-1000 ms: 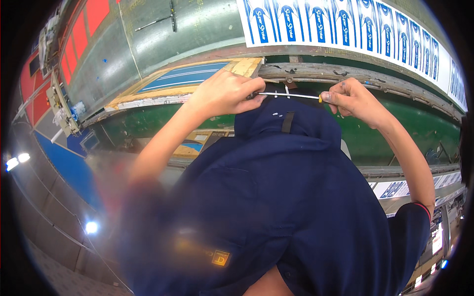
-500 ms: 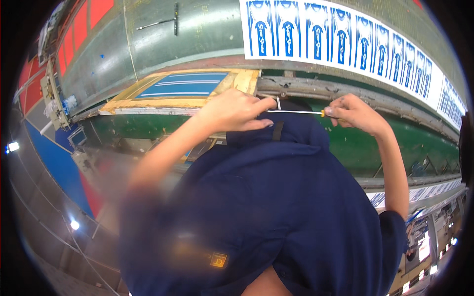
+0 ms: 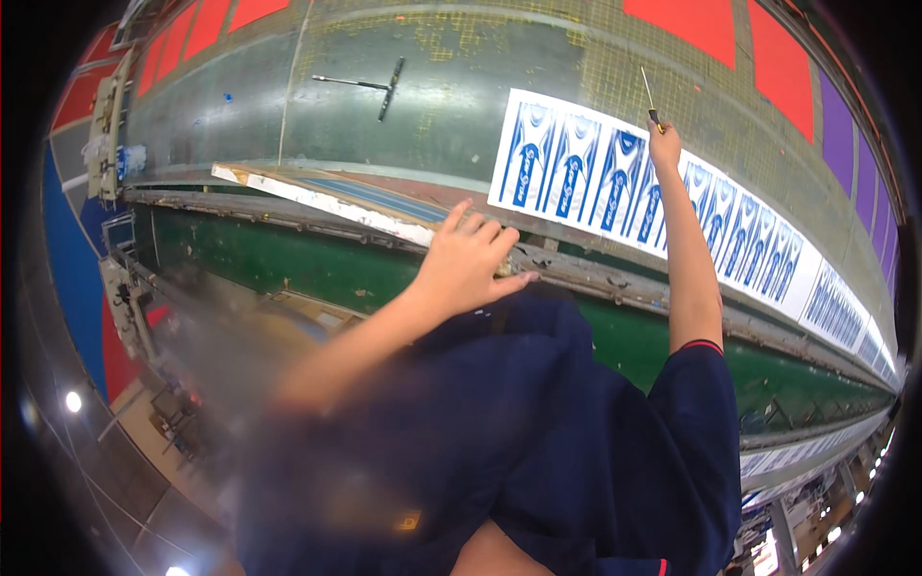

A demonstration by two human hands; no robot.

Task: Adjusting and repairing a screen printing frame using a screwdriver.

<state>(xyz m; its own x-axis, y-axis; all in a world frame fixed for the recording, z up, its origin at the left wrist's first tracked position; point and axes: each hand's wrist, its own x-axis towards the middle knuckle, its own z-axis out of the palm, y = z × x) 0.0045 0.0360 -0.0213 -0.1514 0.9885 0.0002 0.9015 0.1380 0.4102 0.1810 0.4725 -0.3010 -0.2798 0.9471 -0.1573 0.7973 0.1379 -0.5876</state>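
My right hand (image 3: 665,146) reaches far over the table, closed round the black and yellow handle of a screwdriver (image 3: 654,115). Its thin shaft points away from me. Beside the right end of a printing screen frame (image 3: 331,213), my left hand (image 3: 471,254) has its fingers apart and its thumb out. Its fingertips overlap the frame's corner; whether they press on it is hidden. The frame lies at the table's near edge, its pale, worn side toward me and a blue striped panel (image 3: 370,194) inside.
A long white sheet (image 3: 567,182) with blue printed patterns runs along the table (image 3: 432,125). A black T-handled tool (image 3: 389,89) lies farther back. Red panels (image 3: 783,72) line the far side. Below the near rail (image 3: 615,283) is a green side wall (image 3: 629,341).
My right hand has carried the screwdriver away from my body, out over the table, its shaft now pointing away. My left hand's fingers have spread near the frame's corner. The view has shifted.
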